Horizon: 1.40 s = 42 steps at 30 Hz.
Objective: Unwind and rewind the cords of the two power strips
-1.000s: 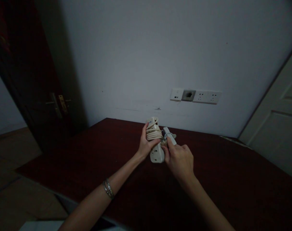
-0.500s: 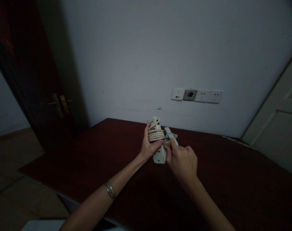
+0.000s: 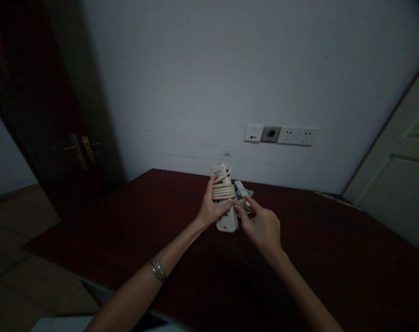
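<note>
A white power strip [image 3: 227, 223] has its cream cord [image 3: 223, 192] wound several times around its middle. My left hand [image 3: 209, 206] is closed around the strip from the left, thumb across the front below the coils. At the strip's right side my right hand [image 3: 262, 225] pinches a small tan-beige piece [image 3: 242, 203] that looks like the cord's plug; the fingers partly hide it. Just behind my right fingertips is a white adapter [image 3: 243, 188] with a thin grey cable around it. Its lower end is covered by my hand.
The dark red desk [image 3: 154, 212] runs back to the pale wall. Wall sockets [image 3: 295, 136] sit above its rear edge. A dark door with a metal handle [image 3: 78, 148] stands at left, a white panelled door [image 3: 399, 184] at right.
The strip has tilted slightly, showing more of its top end. My right fingers have shifted on the tan piece, exposing more of it. The camera view has moved a little.
</note>
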Each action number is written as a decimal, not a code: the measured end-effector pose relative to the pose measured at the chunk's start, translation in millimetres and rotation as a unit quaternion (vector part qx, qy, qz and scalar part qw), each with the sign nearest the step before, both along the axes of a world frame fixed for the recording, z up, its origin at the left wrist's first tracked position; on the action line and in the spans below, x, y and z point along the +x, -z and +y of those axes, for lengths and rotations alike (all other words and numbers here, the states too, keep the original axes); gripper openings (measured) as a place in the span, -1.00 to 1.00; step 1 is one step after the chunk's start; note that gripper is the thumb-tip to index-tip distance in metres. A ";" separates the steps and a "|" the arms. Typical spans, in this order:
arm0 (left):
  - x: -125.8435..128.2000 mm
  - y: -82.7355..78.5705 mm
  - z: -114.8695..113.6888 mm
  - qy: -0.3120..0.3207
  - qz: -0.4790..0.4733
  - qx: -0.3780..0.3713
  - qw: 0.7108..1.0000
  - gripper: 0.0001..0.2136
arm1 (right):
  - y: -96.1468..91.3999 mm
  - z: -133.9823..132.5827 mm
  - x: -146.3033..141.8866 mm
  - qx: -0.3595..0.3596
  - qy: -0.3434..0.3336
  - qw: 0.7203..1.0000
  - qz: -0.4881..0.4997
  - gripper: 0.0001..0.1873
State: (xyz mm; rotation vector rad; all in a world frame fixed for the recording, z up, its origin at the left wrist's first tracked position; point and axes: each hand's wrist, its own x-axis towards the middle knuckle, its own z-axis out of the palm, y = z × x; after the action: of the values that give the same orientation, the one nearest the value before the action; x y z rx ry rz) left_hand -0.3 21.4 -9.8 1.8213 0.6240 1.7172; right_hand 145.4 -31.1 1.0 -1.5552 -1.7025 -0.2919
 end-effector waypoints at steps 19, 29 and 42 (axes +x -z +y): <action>15.5 8.7 -3.2 0.118 -0.150 -0.169 0.967 -0.16 | 27.5 22.5 0.3 0.042 -0.328 0.912 0.242 -0.49; -4.1 3.4 7.7 0.210 -0.072 -0.124 0.967 -0.15 | 10.6 23.2 28.7 -0.072 -0.440 0.863 0.237 -0.42; -29.6 -14.8 4.4 0.184 0.202 -0.042 0.961 -0.05 | 18.5 18.4 26.2 -0.166 -0.473 0.819 0.280 -0.21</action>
State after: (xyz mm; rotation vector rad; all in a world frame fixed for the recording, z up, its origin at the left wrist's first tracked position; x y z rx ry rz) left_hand -29.9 25.9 5.0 2.0874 0.4656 1.0711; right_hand 171.5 -12.7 -17.5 -0.6956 -1.8365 0.9255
